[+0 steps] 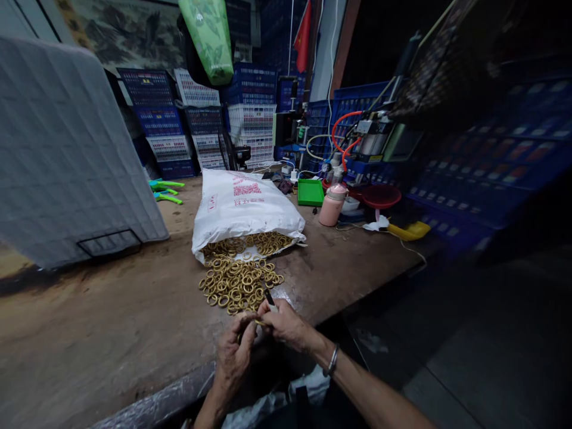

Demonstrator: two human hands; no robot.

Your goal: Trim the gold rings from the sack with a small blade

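Note:
At the table's front edge my left hand is closed, pinching a brass-coloured ring between thumb and fingers. My right hand meets it there, wrapped round a slim black-and-white tool whose dark end points up and away; its working end is hidden by the fingers. Just beyond both hands lies a loose pile of brass-coloured rings. More rings show in the mouth of a white woven sack with red print, lying on its side behind the pile.
A large pale ribbed panel stands at the left of the brown table. Green clips lie behind it. Farther right are a green tray, a pink bottle, a red dish and a yellow scoop. Stacked crates line the back.

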